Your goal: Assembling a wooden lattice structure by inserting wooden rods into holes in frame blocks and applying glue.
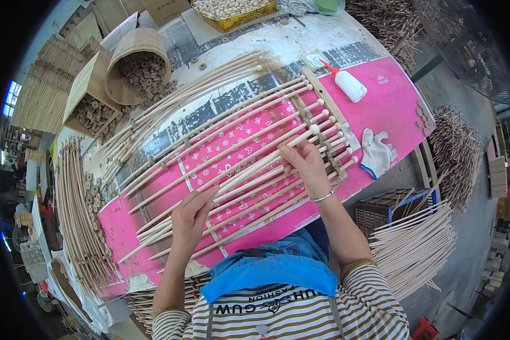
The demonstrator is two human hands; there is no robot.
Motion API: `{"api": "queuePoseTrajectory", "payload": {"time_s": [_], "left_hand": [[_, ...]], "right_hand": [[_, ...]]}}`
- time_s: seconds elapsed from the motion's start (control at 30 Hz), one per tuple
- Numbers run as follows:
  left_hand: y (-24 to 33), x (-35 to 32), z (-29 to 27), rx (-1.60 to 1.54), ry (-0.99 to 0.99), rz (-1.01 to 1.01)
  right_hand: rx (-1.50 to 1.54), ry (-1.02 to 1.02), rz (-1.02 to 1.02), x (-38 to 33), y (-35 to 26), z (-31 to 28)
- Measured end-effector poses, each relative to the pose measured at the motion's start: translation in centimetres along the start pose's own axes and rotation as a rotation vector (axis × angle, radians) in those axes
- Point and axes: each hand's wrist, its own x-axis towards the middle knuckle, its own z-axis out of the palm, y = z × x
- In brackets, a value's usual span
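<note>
My right hand (307, 167) is closed around a pale wooden rod (300, 136) with a round ball tip, just below that tip. Lower along the same rod, my left hand (191, 218) pinches it with thumb and fingers. Beneath lie several similar ball-tipped rods (232, 136), side by side and slanting across a pink patterned sheet (379, 85). Near their ball ends they cross a notched wooden strip (303, 109). A flat wooden bar (323, 95) lies beyond the balls. My fingers partly hide the held rod.
A white glue bottle (350, 85) with a red nozzle and a white glove (378, 152) lie at right. Wooden rings spill from a tipped bucket (131, 41) and a wooden box (79, 102). More rods (76, 198) lie at left. A fan (464, 45) stands far right.
</note>
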Motion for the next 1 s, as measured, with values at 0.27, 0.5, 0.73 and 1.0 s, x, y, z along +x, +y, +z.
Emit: {"api": "queuePoseTrajectory", "payload": {"time_s": [0.27, 0.5, 0.73, 1.0], "left_hand": [[-0.2, 0.3, 0.1, 0.002, -0.014, -0.033], [-0.3, 1.0, 0.4, -0.002, -0.025, -0.028], [-1.1, 2.5, 1.0, 0.037, -0.051, -0.019], [-3.9, 11.1, 5.1, 0.193, 0.104, 0.173]], "right_hand": [[0.058, 0.012, -0.073, -0.8, -0.8, 0.4], [-0.035, 0.075, -0.028, -0.9, -1.0, -0.2], [-0.136, 0.132, -0.061, -0.8, -0.8, -0.9], [-0.172, 0.17, -0.177, -1.1, -2.2, -1.3]]}}
